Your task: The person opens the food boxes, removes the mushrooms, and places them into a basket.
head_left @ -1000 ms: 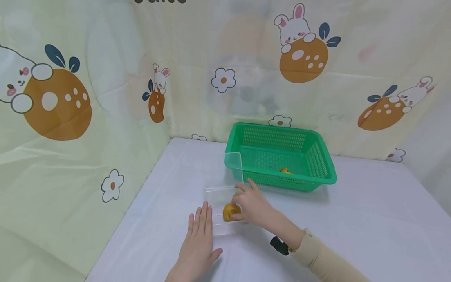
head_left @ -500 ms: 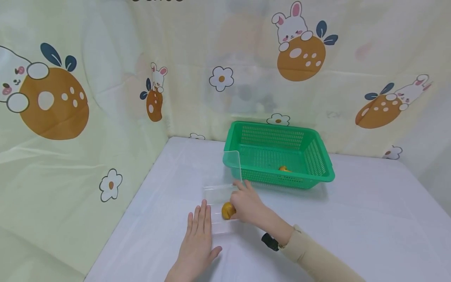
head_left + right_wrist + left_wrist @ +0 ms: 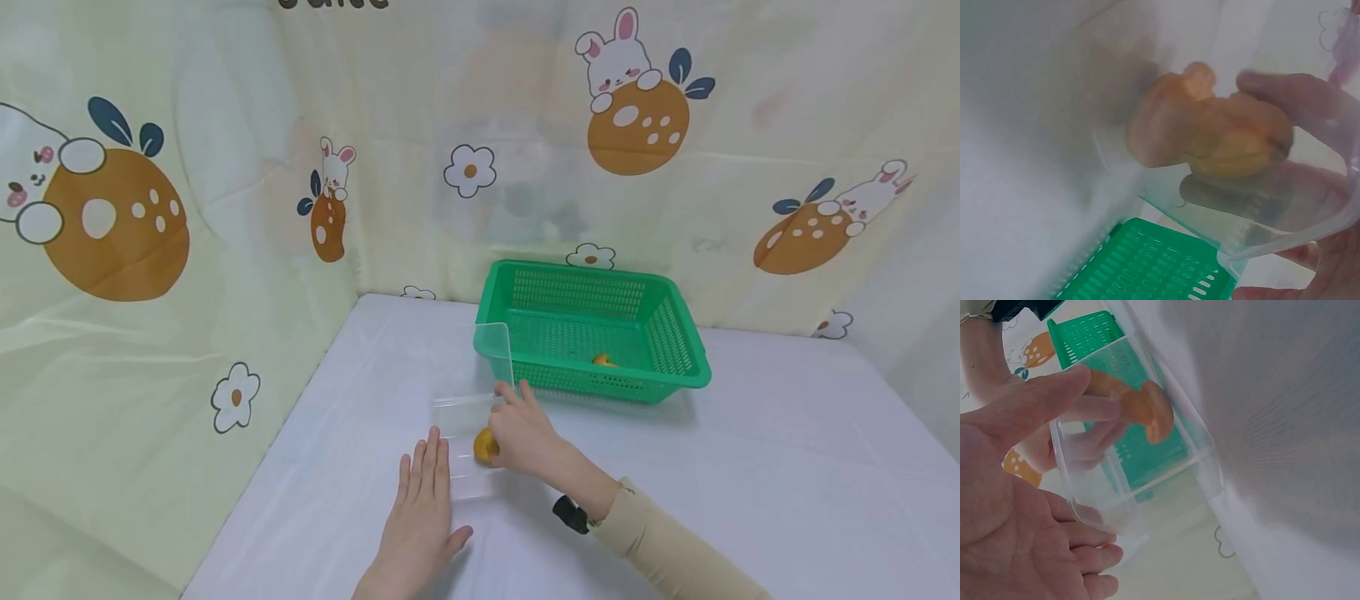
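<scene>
A clear plastic box (image 3: 471, 488) stands on the table with its lid (image 3: 492, 340) raised at the back. Inside lies an orange-yellow, mushroom-shaped thing (image 3: 482, 447); the left wrist view shows its stem and rounded cap (image 3: 1159, 412). My right hand (image 3: 527, 437) reaches into the box and pinches this mushroom-shaped thing between thumb and finger (image 3: 1241, 194). Flat along the box's left side, my left hand (image 3: 420, 517) holds its fingers straight, the fingertips close against the wall. Seen through the plastic in the right wrist view, the mushroom-shaped thing (image 3: 1172, 125) looks blurred.
Behind the box and to its right stands a green slotted basket (image 3: 570, 373). Another small orange thing (image 3: 603, 360) lies in it, partly hidden by the front wall. White cloth covers the table (image 3: 750, 467), and a printed curtain (image 3: 405, 100) hangs behind.
My right hand has shifted slightly left, with its fingers lower and more drawn in about the mushroom-shaped thing. My left hand and the box stay nearly where they were.
</scene>
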Demonstrator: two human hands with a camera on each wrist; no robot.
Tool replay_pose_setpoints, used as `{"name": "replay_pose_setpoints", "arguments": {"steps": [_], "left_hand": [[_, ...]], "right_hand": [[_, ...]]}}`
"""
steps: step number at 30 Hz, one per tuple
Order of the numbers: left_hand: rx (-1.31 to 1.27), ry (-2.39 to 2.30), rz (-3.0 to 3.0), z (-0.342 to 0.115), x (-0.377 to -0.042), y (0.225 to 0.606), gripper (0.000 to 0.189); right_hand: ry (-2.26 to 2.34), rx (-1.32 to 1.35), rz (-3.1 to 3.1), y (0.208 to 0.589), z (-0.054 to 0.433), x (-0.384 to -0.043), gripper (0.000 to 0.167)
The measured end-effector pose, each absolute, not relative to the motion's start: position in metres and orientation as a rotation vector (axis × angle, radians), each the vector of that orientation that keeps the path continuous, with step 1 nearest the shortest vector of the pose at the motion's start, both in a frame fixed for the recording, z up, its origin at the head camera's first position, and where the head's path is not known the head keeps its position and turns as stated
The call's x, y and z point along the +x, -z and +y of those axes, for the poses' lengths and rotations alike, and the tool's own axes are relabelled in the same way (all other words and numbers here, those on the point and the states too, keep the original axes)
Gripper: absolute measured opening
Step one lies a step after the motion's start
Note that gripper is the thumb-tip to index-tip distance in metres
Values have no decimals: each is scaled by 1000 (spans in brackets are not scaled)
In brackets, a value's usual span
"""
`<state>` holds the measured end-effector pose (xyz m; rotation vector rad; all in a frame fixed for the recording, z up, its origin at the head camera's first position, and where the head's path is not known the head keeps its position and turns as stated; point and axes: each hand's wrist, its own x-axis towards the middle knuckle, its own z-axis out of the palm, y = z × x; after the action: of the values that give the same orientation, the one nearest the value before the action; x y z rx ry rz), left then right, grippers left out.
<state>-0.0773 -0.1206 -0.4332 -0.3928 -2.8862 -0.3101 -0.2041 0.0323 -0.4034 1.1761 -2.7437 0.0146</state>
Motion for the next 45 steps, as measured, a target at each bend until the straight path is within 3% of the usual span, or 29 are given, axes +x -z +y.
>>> {"name": "replay_pose_setpoints", "arguments": {"steps": [13,29,38,45], "left_hand": [[-403,316,-2891,-121,-78,433,106],[-396,302,-2882,-121,-79,433,108],[-384,316,-2910,-120,-78,431,108],[-387,313,-2916,-119,-77,432,109]], "right_hand": [[-34,1208,-2697,403,32,-208,32],[-979,1235,-2611,384,57,-224,4],[-1291,1184,-2607,366,90,-249,10],[-1339,995,-2656,349,124,-271,23]]}}
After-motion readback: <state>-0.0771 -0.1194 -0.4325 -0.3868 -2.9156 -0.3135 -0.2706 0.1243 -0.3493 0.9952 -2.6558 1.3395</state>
